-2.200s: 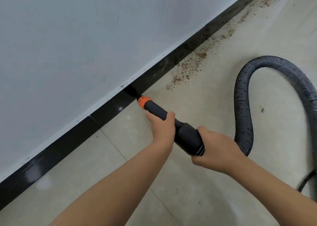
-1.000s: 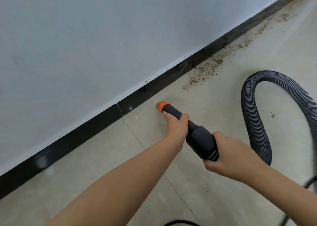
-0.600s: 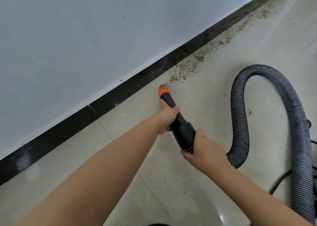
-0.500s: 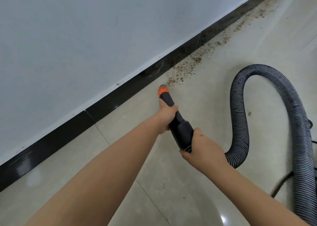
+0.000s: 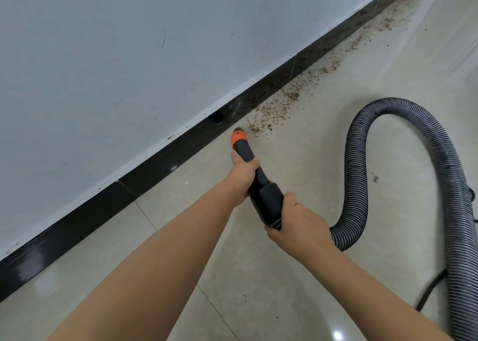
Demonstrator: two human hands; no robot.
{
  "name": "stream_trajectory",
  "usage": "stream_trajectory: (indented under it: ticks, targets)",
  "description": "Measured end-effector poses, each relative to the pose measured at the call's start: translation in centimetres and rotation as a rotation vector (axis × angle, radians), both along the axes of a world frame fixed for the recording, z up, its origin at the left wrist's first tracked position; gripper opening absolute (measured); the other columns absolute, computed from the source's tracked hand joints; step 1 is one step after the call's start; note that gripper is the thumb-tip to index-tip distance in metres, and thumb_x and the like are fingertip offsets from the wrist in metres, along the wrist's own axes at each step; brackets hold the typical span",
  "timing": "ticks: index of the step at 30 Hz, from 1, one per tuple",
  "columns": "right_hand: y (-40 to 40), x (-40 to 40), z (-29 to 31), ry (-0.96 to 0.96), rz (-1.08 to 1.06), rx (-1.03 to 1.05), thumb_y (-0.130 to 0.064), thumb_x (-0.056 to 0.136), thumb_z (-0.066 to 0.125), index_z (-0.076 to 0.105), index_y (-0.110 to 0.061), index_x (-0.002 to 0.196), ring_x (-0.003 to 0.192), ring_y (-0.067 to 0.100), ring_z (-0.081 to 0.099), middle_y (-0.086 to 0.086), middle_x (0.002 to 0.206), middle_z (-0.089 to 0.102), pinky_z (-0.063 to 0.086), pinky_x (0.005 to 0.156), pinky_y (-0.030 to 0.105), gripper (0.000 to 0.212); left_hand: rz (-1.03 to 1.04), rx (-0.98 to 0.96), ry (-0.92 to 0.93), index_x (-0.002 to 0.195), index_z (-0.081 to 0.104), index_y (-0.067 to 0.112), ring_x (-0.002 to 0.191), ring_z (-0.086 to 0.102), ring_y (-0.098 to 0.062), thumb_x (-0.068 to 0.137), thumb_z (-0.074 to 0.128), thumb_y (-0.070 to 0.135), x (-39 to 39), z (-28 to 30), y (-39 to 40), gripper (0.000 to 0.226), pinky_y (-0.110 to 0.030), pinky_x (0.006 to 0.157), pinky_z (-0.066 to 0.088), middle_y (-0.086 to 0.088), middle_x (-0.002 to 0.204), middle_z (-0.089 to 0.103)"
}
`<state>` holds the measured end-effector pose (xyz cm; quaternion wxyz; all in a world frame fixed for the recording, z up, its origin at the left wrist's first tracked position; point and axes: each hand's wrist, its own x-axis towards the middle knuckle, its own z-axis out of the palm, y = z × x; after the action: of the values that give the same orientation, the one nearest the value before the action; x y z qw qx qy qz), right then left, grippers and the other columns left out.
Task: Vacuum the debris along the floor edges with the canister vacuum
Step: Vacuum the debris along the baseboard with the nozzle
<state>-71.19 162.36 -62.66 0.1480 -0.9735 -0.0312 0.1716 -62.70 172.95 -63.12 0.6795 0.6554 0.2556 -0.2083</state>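
Note:
A black vacuum nozzle [image 5: 261, 188] with an orange collar [image 5: 238, 137] points at the floor just in front of the black baseboard [image 5: 165, 159]. My left hand [image 5: 243, 175] grips the narrow front part of the nozzle. My right hand [image 5: 297, 226] grips its thick rear end, where the ribbed grey hose [image 5: 359, 159] joins. Brown debris [image 5: 271, 113] lies scattered along the floor edge, starting just right of the nozzle tip and running to the upper right corner. The canister is out of view.
A pale wall [image 5: 116, 56] rises above the baseboard. The hose loops up and back down along the right edge. A thin black cable [image 5: 429, 289] lies on the beige floor tiles at the lower right. A small dark speck [image 5: 375, 178] sits near the hose.
The nozzle swung from pointing left at the baseboard to pointing up toward the near end of the debris trail. Both hands kept their grip. Over the last half second little moved.

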Motion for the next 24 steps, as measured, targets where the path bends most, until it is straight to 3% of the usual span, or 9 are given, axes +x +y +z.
stream_trajectory:
  ticks: [2, 4, 8, 15, 24]
  targets:
    - [-0.1, -0.5, 0.4, -0.003, 0.044, 0.003, -0.042, 0.088, 0.054, 0.026, -0.017, 0.099, 0.082, 0.020, 0.056, 0.001, 0.105, 0.057, 0.036, 0.060, 0.026, 0.039, 0.041, 0.143, -0.059, 0.148, 0.003, 0.020, 0.118, 0.046, -0.031, 0.098, 0.039, 0.022, -1.4, -0.2, 0.3, 0.061, -0.044, 0.100, 0.041, -0.012, 0.140, 0.038]
    - [-0.2, -1.3, 0.6, 0.009, 0.114, -0.024, -0.043, 0.088, 0.053, 0.030, -0.017, 0.106, 0.090, 0.020, 0.059, 0.000, 0.108, 0.055, 0.033, 0.058, 0.027, 0.039, 0.072, 0.229, -0.109, 0.149, -0.003, 0.019, 0.124, 0.043, -0.032, 0.099, 0.036, 0.023, -3.5, -0.6, 0.7, 0.063, -0.044, 0.105, 0.037, -0.013, 0.144, 0.035]
    - [1.0, -2.3, 0.1, 0.052, 0.172, -0.036, -0.044, 0.089, 0.052, 0.031, -0.016, 0.118, 0.098, 0.021, 0.060, 0.002, 0.116, 0.054, 0.034, 0.063, 0.025, 0.045, 0.075, 0.236, -0.130, 0.149, -0.008, 0.019, 0.130, 0.037, -0.030, 0.100, 0.033, 0.024, -5.4, -1.6, 2.4, 0.064, -0.040, 0.109, 0.033, -0.010, 0.149, 0.027]
    - [2.4, -1.9, -0.6, 0.058, 0.105, -0.014, -0.042, 0.090, 0.052, 0.032, -0.013, 0.116, 0.097, 0.022, 0.061, 0.004, 0.115, 0.055, 0.036, 0.063, 0.026, 0.044, -0.030, 0.232, -0.091, 0.148, -0.004, 0.017, 0.128, 0.039, -0.033, 0.100, 0.034, 0.025, -3.6, -1.9, 3.5, 0.061, -0.047, 0.107, 0.035, -0.014, 0.147, 0.030]
    - [-0.3, -1.2, 0.0, 0.006, 0.039, -0.041, -0.044, 0.090, 0.050, 0.033, -0.014, 0.113, 0.091, 0.020, 0.060, 0.001, 0.111, 0.055, 0.035, 0.059, 0.026, 0.041, -0.109, 0.154, -0.086, 0.148, -0.002, 0.017, 0.127, 0.040, -0.032, 0.100, 0.036, 0.025, -1.5, -0.9, 0.5, 0.062, -0.047, 0.106, 0.037, -0.011, 0.146, 0.031]
